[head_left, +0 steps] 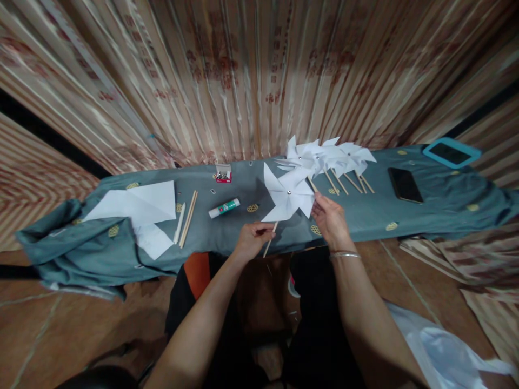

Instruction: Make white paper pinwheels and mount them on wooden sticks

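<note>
A white paper pinwheel with a silver pin at its centre is held up over the near side of the cloth. My left hand pinches its wooden stick below the blades. At the right blade, the fingers of my right hand close on the paper edge; exactly how they grip is partly hidden. A stick from a pinwheel behind ends close to these fingertips. Several finished-looking white pinwheels lie overlapping just beyond, sticks pointing toward me.
On the green cloth lie a glue stick, an open small box of pins, wooden sticks, a white pencil-like rod and white paper. A phone and a blue-framed device are at right. A curtain hangs behind.
</note>
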Available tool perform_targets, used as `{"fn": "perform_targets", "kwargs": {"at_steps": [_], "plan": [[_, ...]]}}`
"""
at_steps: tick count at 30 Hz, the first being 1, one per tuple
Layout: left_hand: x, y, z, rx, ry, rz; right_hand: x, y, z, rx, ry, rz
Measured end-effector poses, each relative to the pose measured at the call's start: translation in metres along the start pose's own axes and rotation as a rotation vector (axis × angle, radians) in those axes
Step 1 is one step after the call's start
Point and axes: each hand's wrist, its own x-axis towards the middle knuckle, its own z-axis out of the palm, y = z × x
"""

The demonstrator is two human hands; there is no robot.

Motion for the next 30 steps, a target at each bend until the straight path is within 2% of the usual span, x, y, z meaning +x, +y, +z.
{"fn": "perform_targets", "kwargs": {"at_steps": [15, 30], "plan": [[0.0028, -0.0023, 0.0009, 0.018, 0.087, 0.004, -0.0068, -0.0005, 0.006, -0.004, -0.027, 0.087], [0.0054, -0.005, 0.0029, -0.058, 0.139, -0.017, -0.0045, 0.0061, 0.0032, -0.039, -0.074, 0.084]]}}
